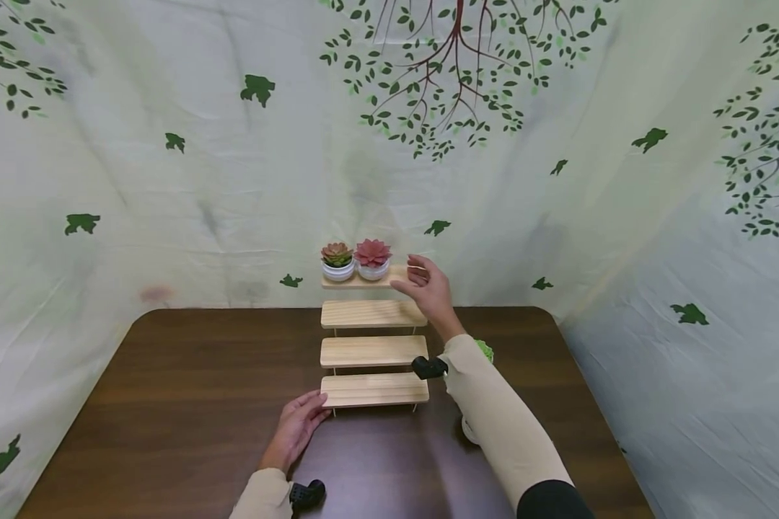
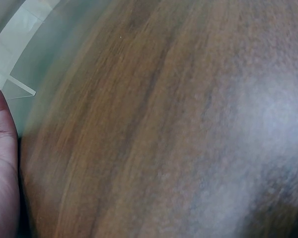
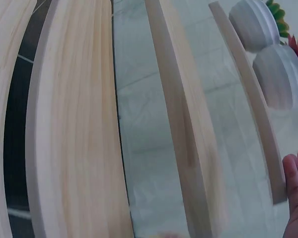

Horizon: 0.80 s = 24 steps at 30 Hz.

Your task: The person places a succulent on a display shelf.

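A four-tier wooden shelf stand (image 1: 374, 351) is set up on the table. On the left part of its top tier (image 1: 363, 284) sit two small potted succulents side by side, one green and orange (image 1: 337, 254), the other pink (image 1: 373, 252). My right hand (image 1: 430, 288) is at the right end of that tier, just right of the pink succulent, fingers loosely bent and nothing between them. In the right wrist view its fingers (image 3: 294, 183) are right at the tier's end. My left hand (image 1: 296, 425) touches the left end of the lowest tier (image 1: 374, 390) with fairly straight fingers.
Partly hidden by my right forearm are a bright green plant (image 1: 485, 350) and a white rounded object (image 1: 469, 431) on the brown table (image 1: 221, 389). A pale cloth (image 1: 201, 180) with leaf prints hangs behind the table and along its sides.
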{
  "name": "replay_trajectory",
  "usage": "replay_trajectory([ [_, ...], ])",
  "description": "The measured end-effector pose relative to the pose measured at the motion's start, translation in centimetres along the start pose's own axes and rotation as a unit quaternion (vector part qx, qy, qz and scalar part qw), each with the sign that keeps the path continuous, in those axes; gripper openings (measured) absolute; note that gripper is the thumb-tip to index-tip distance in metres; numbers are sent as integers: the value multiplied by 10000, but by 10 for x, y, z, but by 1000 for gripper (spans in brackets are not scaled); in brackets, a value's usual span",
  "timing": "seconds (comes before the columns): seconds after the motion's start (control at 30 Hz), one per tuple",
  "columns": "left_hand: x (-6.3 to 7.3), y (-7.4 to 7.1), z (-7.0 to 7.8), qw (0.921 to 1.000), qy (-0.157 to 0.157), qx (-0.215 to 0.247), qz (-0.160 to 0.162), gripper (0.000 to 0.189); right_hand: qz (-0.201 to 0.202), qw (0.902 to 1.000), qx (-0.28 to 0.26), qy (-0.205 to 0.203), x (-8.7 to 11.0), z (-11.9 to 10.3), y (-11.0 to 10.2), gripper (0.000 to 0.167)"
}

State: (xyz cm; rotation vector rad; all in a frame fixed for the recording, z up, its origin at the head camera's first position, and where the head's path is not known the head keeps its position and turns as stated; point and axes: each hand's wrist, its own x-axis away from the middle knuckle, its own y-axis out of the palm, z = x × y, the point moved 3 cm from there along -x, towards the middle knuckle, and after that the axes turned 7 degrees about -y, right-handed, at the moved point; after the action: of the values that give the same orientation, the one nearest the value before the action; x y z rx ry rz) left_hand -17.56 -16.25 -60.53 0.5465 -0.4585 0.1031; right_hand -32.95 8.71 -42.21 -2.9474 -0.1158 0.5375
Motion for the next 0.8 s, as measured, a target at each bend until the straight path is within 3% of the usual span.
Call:
replay_trajectory([
  [0.17, 1, 0, 0, 10000, 33, 70, -48, 10, 87, 9999, -94, 54, 8, -2, -19, 66],
  [0.4, 0, 0, 0, 10000, 24, 38, -27, 10, -90, 9998, -2, 153, 27, -17, -49, 63],
  [0.8, 0, 1, 1, 10000, -15, 24, -3, 10, -314, 9986, 372, 202, 41, 31, -96, 68],
])
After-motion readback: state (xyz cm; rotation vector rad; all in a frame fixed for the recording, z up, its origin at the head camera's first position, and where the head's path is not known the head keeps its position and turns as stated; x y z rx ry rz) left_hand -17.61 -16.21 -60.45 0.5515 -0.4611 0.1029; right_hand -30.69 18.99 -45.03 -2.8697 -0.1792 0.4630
